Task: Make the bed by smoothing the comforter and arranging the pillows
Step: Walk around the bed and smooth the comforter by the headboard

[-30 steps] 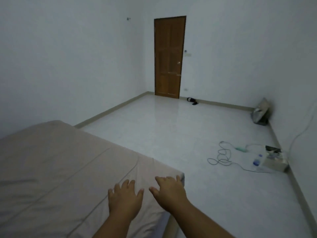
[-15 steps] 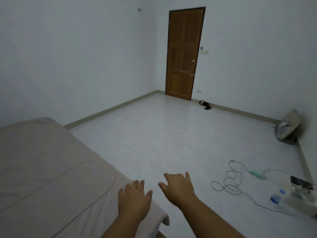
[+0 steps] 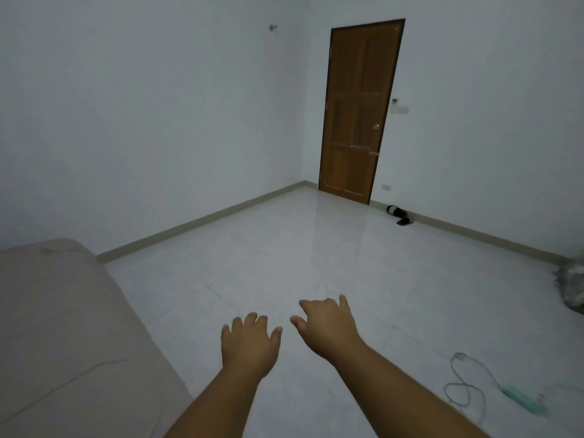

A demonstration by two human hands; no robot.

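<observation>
The bed with its beige comforter (image 3: 60, 336) fills the lower left corner; the cover lies flat, with one seam line near the bottom. No pillow is in view. My left hand (image 3: 249, 346) hovers palm down over the white floor, just right of the bed's edge, fingers spread and holding nothing. My right hand (image 3: 328, 327) is beside it, a little farther out, also palm down with fingers apart and nothing in it. Neither hand touches the comforter.
White tiled floor (image 3: 316, 263) stretches to a brown wooden door (image 3: 357, 112) in the far wall. Dark slippers (image 3: 399, 214) lie by the skirting right of the door. A coiled cable (image 3: 467, 384) and a bag (image 3: 572, 289) sit at the right.
Both hands have come off the comforter's corner and now hang over bare floor. The view has swung right, so the bed has slid to the left edge.
</observation>
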